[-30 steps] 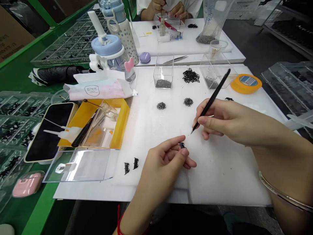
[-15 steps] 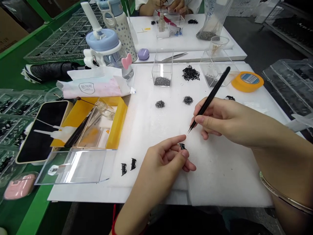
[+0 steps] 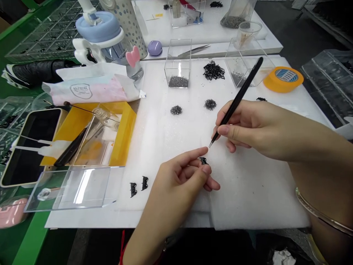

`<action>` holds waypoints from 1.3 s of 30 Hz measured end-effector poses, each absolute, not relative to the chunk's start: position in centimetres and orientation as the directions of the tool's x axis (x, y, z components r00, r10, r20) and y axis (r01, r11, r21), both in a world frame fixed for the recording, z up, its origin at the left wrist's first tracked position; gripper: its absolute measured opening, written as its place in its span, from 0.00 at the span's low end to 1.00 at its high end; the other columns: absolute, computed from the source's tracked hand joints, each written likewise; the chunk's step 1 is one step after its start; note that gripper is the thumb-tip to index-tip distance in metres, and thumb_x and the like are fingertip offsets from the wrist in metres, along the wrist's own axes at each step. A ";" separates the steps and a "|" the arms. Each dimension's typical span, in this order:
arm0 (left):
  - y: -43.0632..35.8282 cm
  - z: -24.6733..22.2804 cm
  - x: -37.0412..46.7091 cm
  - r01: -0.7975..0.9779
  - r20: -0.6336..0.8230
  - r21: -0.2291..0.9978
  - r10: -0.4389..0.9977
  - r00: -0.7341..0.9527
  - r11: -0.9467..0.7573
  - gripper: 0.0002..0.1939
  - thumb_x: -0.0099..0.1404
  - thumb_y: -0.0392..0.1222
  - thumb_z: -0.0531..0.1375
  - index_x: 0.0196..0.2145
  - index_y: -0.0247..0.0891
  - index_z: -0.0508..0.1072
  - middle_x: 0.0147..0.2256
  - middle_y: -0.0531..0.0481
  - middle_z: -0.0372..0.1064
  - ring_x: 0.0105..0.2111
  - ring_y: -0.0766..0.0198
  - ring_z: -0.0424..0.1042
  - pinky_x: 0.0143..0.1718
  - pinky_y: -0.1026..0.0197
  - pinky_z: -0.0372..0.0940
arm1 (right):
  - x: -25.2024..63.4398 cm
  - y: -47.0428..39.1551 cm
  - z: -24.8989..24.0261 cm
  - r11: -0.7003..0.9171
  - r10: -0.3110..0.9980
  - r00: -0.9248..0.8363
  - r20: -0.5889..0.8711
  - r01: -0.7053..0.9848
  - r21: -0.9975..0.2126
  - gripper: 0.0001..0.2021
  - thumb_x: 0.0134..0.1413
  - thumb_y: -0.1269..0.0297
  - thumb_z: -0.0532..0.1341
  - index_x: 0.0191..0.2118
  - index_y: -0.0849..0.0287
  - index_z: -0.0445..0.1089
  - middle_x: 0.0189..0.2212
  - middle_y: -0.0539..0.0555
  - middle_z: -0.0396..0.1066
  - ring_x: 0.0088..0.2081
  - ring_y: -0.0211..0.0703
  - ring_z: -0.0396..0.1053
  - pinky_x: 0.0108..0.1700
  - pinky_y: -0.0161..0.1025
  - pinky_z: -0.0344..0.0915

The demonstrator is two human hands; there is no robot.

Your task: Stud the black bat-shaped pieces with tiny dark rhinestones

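Note:
Between the thumb and fingers of my left hand [image 3: 184, 176] is a small black part [image 3: 203, 161], curved and partly hidden by the fingers; the index finger points out past it. My right hand [image 3: 239, 129] holds black tweezers [image 3: 242, 92] like a pen, tips down beside the left index fingertip. Whether a tiny piece sits at the tips is too small to tell. Two similar black parts [image 3: 145, 183] lie on the white foam sheet [image 3: 242, 195] left of my left wrist. Beyond my hands are two little heaps of tiny dark pieces, a left heap [image 3: 176, 110] and a right heap [image 3: 210, 104].
Clear plastic boxes [image 3: 178, 73], a pile of black pieces [image 3: 213, 70] and orange tape [image 3: 283, 79] stand farther back. At left are a yellow tray [image 3: 121, 140] with tools and a glass bottle, a clear lid [image 3: 82, 187], a phone [image 3: 30, 143] and a blue-lidded cup [image 3: 99, 27].
The view has tilted down and shifted slightly, so the far person's hands have left the picture. Both my hands keep their grips, with the tweezer tips still by my left index fingertip.

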State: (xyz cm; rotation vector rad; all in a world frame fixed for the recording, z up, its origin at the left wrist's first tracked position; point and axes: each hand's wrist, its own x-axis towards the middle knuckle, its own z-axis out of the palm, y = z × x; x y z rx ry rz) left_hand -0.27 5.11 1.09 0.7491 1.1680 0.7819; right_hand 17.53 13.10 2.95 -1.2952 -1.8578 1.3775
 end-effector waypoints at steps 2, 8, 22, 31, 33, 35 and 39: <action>5.1 1.0 -0.3 -0.139 -0.488 0.843 0.847 0.213 0.520 0.13 0.65 0.37 0.61 0.47 0.42 0.74 0.23 0.58 0.76 0.26 0.75 0.73 0.32 0.77 0.64 | 17.5 13.1 3.1 0.035 0.891 -0.423 -0.163 0.423 -0.905 0.02 0.55 0.69 0.60 0.33 0.60 0.69 0.24 0.49 0.69 0.21 0.31 0.67 0.21 0.25 0.66; 4.9 0.8 -0.4 -0.172 -0.468 0.846 0.857 0.217 0.505 0.11 0.65 0.37 0.62 0.46 0.42 0.75 0.23 0.58 0.76 0.27 0.75 0.74 0.31 0.77 0.65 | 17.6 13.2 3.2 0.037 0.893 -0.416 -0.170 0.445 -0.895 0.02 0.55 0.69 0.59 0.35 0.60 0.69 0.24 0.48 0.69 0.20 0.31 0.67 0.20 0.25 0.66; 5.0 1.0 -0.4 -0.169 -0.470 0.844 0.853 0.228 0.510 0.12 0.65 0.38 0.62 0.47 0.42 0.74 0.23 0.59 0.76 0.27 0.76 0.74 0.32 0.77 0.67 | 17.5 13.0 3.8 0.040 0.870 -0.452 -0.196 0.461 -0.886 0.02 0.56 0.71 0.59 0.33 0.60 0.68 0.21 0.46 0.67 0.21 0.28 0.67 0.21 0.21 0.65; 5.0 1.0 -0.2 -0.215 -0.455 0.839 0.861 0.226 0.499 0.11 0.65 0.36 0.62 0.46 0.39 0.74 0.24 0.57 0.74 0.27 0.75 0.75 0.31 0.78 0.67 | 17.6 13.0 4.0 0.025 0.875 -0.416 -0.246 0.548 -0.836 0.02 0.57 0.69 0.59 0.36 0.59 0.69 0.25 0.47 0.70 0.22 0.27 0.68 0.22 0.20 0.65; 5.0 1.0 -0.2 -0.211 -0.456 0.839 0.860 0.230 0.501 0.11 0.65 0.36 0.62 0.46 0.39 0.74 0.24 0.57 0.74 0.27 0.75 0.75 0.31 0.79 0.67 | 17.6 13.0 3.9 0.028 0.872 -0.422 -0.247 0.548 -0.836 0.02 0.57 0.69 0.59 0.36 0.59 0.69 0.25 0.46 0.70 0.22 0.27 0.68 0.22 0.20 0.65; 5.0 0.9 -0.3 -0.200 -0.456 0.843 0.860 0.228 0.499 0.11 0.65 0.37 0.62 0.46 0.41 0.74 0.24 0.58 0.74 0.28 0.76 0.75 0.31 0.79 0.67 | 17.5 13.1 4.0 0.016 0.869 -0.424 -0.254 0.539 -0.842 0.02 0.57 0.70 0.59 0.36 0.59 0.69 0.25 0.46 0.70 0.22 0.27 0.68 0.22 0.20 0.65; 5.0 0.8 -0.3 -0.200 -0.459 0.841 0.859 0.228 0.502 0.11 0.65 0.37 0.62 0.46 0.42 0.74 0.25 0.59 0.73 0.28 0.77 0.75 0.32 0.80 0.67 | 17.3 13.0 4.2 -0.014 0.861 -0.431 -0.270 0.512 -0.859 0.02 0.57 0.71 0.59 0.35 0.60 0.69 0.23 0.46 0.69 0.21 0.26 0.67 0.21 0.20 0.63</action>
